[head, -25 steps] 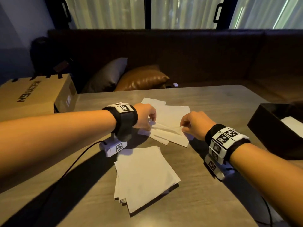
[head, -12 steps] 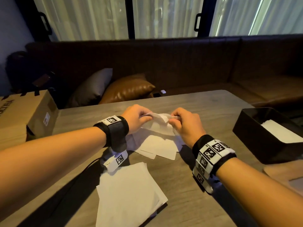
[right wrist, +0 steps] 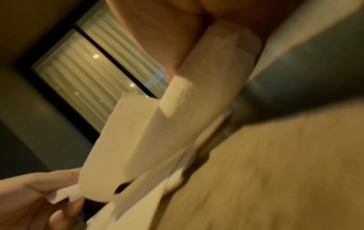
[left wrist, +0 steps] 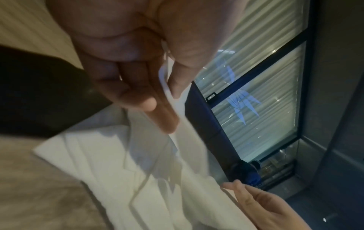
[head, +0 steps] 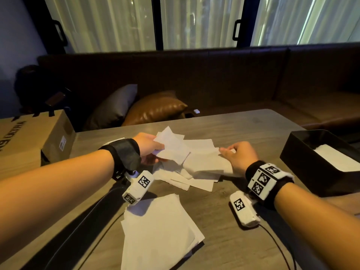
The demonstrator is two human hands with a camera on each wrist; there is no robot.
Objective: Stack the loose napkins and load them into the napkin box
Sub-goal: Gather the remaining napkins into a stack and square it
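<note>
Loose white napkins (head: 187, 179) lie scattered mid-table. My left hand (head: 157, 151) pinches one napkin (head: 172, 148) between thumb and fingers and holds it lifted over the pile; the left wrist view shows the same pinch on that napkin (left wrist: 189, 140). To the right, my right hand (head: 227, 152) grips the edge of a second napkin (head: 206, 159), which shows in the right wrist view as a sheet (right wrist: 147, 132) coming out from under the thumb. A squared stack of napkins (head: 159, 230) lies near the front edge. The black napkin box (head: 303, 160) stands at the right and holds white napkins (head: 339, 159).
A cardboard box (head: 29, 137) sits at the table's left edge. Beyond the table runs a dark sofa with a grey cushion (head: 115, 106) and a brown cushion (head: 155, 109). Wrist-camera cables trail over the near tabletop (head: 224, 240).
Both hands were close together over the pile, working one napkin. They have moved apart, and each holds its own napkin.
</note>
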